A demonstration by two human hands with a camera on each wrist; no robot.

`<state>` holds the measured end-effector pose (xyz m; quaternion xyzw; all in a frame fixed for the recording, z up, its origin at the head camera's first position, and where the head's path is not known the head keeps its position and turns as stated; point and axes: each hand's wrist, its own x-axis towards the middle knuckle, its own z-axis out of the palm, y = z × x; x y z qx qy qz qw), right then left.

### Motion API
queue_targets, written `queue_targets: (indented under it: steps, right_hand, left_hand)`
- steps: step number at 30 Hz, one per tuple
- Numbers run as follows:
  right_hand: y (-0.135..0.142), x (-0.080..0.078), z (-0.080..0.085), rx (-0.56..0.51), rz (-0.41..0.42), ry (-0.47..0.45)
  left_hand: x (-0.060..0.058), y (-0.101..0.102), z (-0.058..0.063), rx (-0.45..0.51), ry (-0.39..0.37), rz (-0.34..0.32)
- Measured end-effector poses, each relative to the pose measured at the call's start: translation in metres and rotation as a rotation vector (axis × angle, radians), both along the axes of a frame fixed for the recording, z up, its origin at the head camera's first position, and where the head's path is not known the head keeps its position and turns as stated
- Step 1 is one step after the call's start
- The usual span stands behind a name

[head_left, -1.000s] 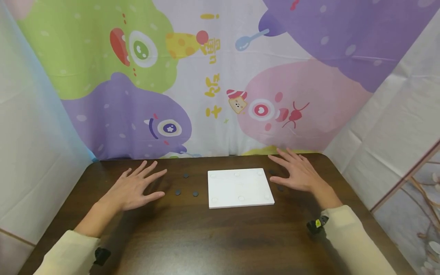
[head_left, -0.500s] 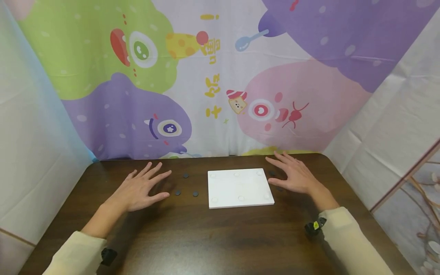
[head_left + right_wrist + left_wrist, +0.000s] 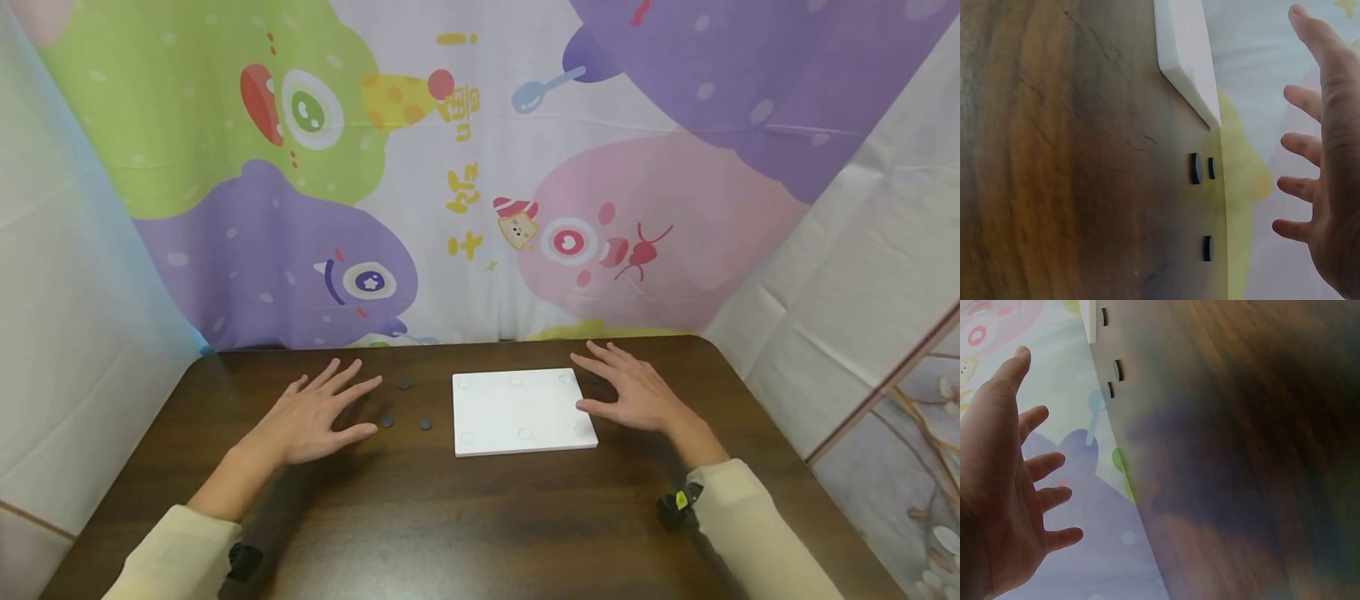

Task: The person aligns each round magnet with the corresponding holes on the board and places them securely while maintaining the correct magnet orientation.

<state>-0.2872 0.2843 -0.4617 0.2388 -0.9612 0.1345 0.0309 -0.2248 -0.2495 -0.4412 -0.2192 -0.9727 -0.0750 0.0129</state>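
A white rectangular board (image 3: 517, 408) lies on the table, with several shallow round recesses along its far and near edges. My left hand (image 3: 311, 421) hovers left of it, fingers spread, holding nothing. Just past its fingertips lie three small dark discs, one farther back (image 3: 405, 384) and two nearer. My right hand (image 3: 637, 396) is spread above the table at the board's right side, its thumb overlapping the board's edge in the head view. Three more dark discs, one of them a thick one (image 3: 1195, 168), show in the right wrist view; the right hand mostly hides them from the head camera.
The dark wooden table (image 3: 480, 517) ends at a cartoon-printed curtain (image 3: 465, 292) behind the board. Pale cloth panels stand at the left and right. Each sleeve carries a black wrist camera, such as the left one (image 3: 243, 562).
Both hands have drifted inward, the left to the right and the right to the left, closer to the board. Board and left-side discs stay where they were.
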Motion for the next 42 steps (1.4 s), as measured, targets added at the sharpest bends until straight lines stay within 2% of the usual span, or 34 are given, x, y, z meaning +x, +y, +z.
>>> queue_targets:
  steps: [13, 24, 34, 42]
  right_hand:
    - [-0.009, 0.003, -0.011, -0.002, 0.029, -0.026]
    - [-0.013, 0.003, -0.012, 0.005, 0.049, -0.068]
    - [-0.016, 0.004, -0.018, 0.037, 0.051, -0.092]
    - [-0.017, 0.007, -0.019, 0.056, 0.040, -0.120]
  left_hand:
    - [0.000, 0.010, -0.007, 0.011, -0.013, -0.015]
    - [-0.001, 0.015, -0.011, 0.008, -0.016, -0.027]
    - [-0.001, 0.022, -0.015, 0.014, -0.054, -0.031]
    - [-0.001, 0.025, -0.019, 0.003, -0.055, -0.039]
